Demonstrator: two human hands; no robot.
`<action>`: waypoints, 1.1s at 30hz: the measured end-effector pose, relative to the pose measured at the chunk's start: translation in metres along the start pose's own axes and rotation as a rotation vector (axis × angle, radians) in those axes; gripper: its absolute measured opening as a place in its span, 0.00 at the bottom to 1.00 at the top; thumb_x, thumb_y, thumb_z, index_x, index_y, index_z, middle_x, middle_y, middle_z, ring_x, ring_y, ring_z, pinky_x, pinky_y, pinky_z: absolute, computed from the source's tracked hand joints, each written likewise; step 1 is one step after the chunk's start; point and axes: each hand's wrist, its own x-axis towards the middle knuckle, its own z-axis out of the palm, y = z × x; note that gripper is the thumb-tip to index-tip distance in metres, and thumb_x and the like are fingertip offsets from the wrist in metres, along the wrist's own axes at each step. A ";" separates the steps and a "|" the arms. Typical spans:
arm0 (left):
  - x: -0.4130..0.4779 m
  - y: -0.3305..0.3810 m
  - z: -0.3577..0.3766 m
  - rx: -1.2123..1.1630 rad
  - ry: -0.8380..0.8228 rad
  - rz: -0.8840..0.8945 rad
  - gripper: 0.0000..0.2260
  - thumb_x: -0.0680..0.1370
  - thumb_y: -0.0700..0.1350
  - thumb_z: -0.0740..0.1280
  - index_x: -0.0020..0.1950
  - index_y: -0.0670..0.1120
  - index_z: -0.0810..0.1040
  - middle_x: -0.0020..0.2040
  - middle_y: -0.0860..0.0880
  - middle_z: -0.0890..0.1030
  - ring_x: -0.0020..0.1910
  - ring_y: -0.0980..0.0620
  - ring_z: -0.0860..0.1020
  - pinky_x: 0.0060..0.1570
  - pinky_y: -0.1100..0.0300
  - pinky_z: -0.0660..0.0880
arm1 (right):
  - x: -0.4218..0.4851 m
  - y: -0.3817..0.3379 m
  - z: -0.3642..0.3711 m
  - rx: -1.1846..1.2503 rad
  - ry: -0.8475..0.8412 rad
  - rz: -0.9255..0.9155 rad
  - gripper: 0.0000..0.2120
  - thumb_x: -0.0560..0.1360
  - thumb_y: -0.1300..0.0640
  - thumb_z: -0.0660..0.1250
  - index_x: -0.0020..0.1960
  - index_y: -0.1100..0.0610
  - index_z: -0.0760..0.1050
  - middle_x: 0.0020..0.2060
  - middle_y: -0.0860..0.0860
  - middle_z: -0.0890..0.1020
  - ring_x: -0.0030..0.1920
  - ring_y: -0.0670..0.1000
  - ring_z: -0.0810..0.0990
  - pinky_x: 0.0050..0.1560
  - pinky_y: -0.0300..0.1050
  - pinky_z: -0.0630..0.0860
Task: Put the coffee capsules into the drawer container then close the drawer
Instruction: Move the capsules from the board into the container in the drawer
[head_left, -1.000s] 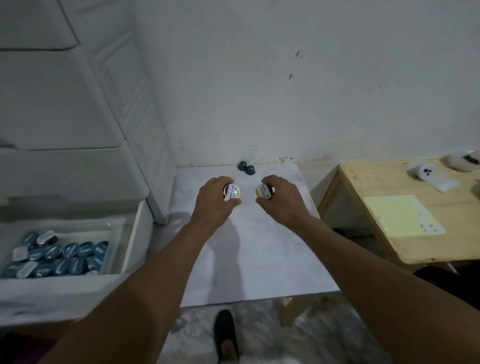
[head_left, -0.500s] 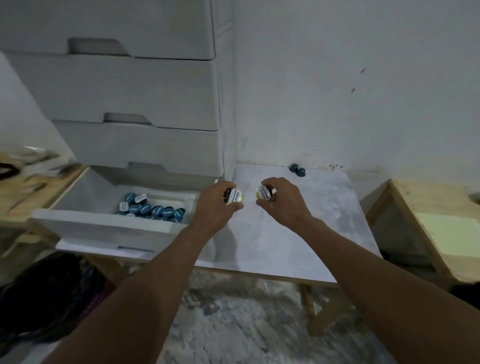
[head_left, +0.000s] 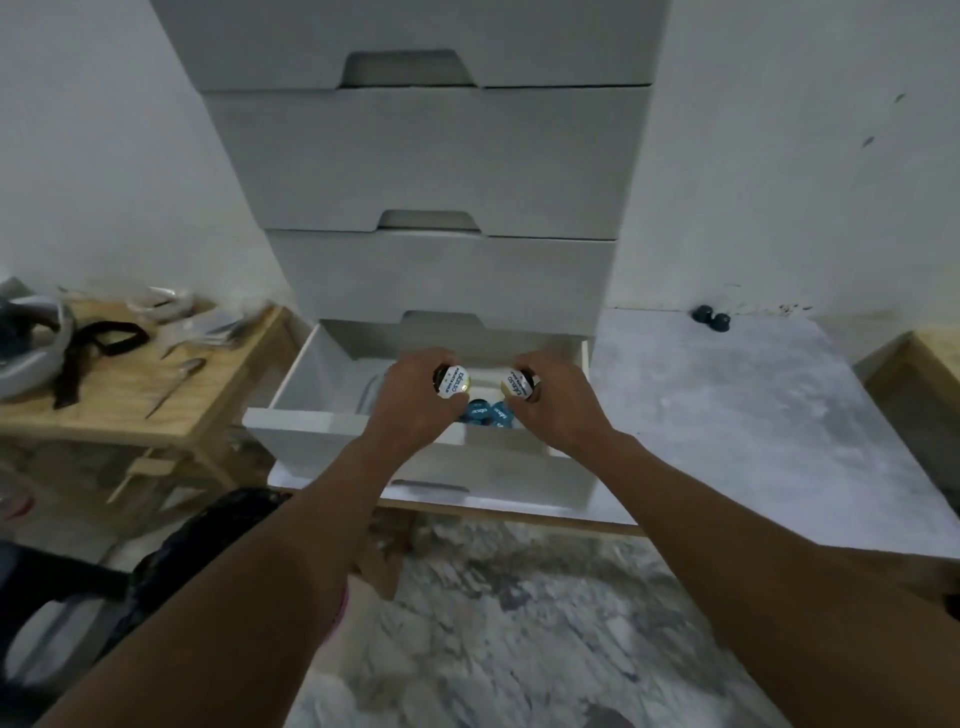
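Now above the open drawer (head_left: 332, 447), off the desk (head_left: 753, 415): left hand (head_left: 415, 400) fingers grip the first capsule (head_left: 451, 383), right hand (head_left: 556, 405) fingers the second capsule (head_left: 515, 384), foil lids facing the camera.

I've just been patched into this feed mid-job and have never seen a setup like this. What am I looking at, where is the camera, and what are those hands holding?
There is no machine here. A person works with two bare hands, and the only camera sits on their head, looking forward and down, so the arms reach in from the bottom edge. The left hand grips a gold-rimmed coffee capsule, and the right hand grips a second capsule. Both are over the open bottom drawer of a white drawer unit. Blue capsules already lie inside the drawer. The unit stands on a white table, where two dark capsules sit by the wall. A wooden side table with odds and ends is on the left.
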 end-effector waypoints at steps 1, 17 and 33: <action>0.004 -0.009 -0.005 0.011 -0.006 -0.004 0.16 0.68 0.44 0.74 0.54 0.49 0.78 0.48 0.52 0.81 0.45 0.54 0.78 0.47 0.59 0.75 | 0.002 -0.004 0.008 -0.003 -0.010 0.008 0.16 0.70 0.59 0.72 0.57 0.58 0.76 0.50 0.55 0.79 0.48 0.55 0.78 0.46 0.41 0.71; 0.102 -0.088 0.003 0.239 -0.267 -0.016 0.19 0.75 0.47 0.70 0.65 0.49 0.73 0.60 0.51 0.74 0.57 0.51 0.75 0.36 0.77 0.64 | 0.112 0.017 0.097 -0.089 -0.179 0.076 0.18 0.70 0.58 0.73 0.58 0.55 0.75 0.54 0.54 0.77 0.51 0.53 0.75 0.46 0.39 0.65; 0.151 -0.135 0.045 0.174 -0.412 0.139 0.18 0.70 0.44 0.71 0.60 0.48 0.77 0.57 0.47 0.77 0.52 0.48 0.78 0.53 0.52 0.76 | 0.131 0.030 0.134 -0.088 -0.200 0.221 0.18 0.71 0.58 0.70 0.60 0.55 0.73 0.55 0.55 0.77 0.53 0.56 0.77 0.49 0.41 0.71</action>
